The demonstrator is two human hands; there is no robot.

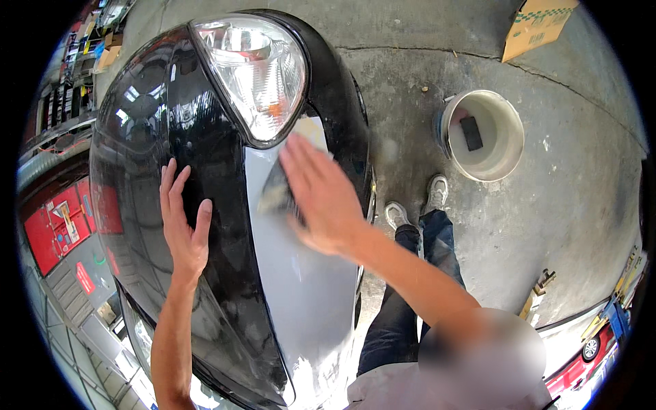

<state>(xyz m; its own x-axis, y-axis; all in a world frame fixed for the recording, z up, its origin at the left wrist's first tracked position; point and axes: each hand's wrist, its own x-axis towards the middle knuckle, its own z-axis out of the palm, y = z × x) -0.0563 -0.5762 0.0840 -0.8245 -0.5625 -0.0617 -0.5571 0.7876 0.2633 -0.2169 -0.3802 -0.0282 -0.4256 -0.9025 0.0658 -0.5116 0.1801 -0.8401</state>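
Observation:
My left hand (184,222) lies on the glossy black car hood (205,171), fingers stretched and thumb apart, holding nothing. With my right hand (321,195) I press a dark sheet of sandpaper (277,186) against the grey-primed fender (301,294), just below the clear headlight (256,72). The fingers lie over the sheet and are slightly blurred, and its far side is hidden under the palm. A pale tan patch (311,130) shows on the fender beside the headlight's lower tip, near my right fingertips.
A whitish bucket (516,140) with a dark block (471,133) inside stands on the concrete floor to the right. A cardboard piece (536,31) lies at the far right. Red cabinets (58,225) stand at left. A red car (581,362) shows at lower right.

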